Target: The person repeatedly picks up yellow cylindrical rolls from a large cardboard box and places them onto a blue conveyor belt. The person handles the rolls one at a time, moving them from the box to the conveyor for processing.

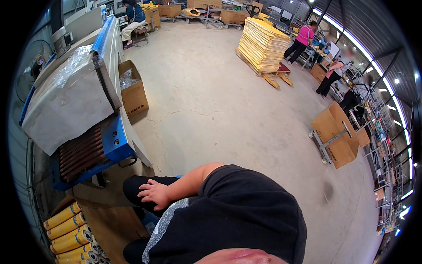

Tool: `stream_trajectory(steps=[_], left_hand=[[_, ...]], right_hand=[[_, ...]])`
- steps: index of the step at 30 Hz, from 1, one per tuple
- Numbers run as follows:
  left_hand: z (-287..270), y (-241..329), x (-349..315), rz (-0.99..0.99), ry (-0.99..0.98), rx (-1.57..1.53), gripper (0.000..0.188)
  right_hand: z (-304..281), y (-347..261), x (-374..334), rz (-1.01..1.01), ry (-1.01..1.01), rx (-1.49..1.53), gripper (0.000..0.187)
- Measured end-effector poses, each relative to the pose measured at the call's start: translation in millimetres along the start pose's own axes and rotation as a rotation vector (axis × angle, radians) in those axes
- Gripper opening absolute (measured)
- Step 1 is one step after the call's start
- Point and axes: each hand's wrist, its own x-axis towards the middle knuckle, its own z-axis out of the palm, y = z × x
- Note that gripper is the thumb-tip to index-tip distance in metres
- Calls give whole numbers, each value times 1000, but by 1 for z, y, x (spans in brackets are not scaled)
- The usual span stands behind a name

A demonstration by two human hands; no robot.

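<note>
My right hand (154,194) lies palm down on my black-trousered knee (132,187), its fingers spread and nothing in them. The bare forearm reaches back to the sleeve of my black top (237,211). My left hand does not show. At the lower left, near my knees, several yellow cylindrical tubes (70,237) with pale round ends lie stacked beside a brown cardboard sheet or box side (110,224). Both hands are apart from the tubes, as far as this view shows.
A blue-ended roller conveyor (83,152) joins a machine with a pale cover (66,105) at left. A carton (133,90) stands beside it. Stacked yellow sheets (263,44) sit on a pallet. At right are a carton on a trolley (336,136) and people at benches.
</note>
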Motion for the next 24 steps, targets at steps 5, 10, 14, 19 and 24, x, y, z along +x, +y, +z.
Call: stream_trajectory(steps=[5,10,14,19,24], left_hand=[[7,-8,8,14,8,11,81],[3,-4,2,10,2,6,82],[7,-11,8,12,-1,3,84],[4,-4,6,5,-33,10,85],[9,-2,11,2,-27,-13,86]], right_hand=[[0,0,0,-1,5,-3,60],[-1,0,0,5,-1,3,60],[0,0,1,5,-4,0,60],[-4,-2,0,15,-10,0,60],[-5,2,-3,10,18,2,59]])
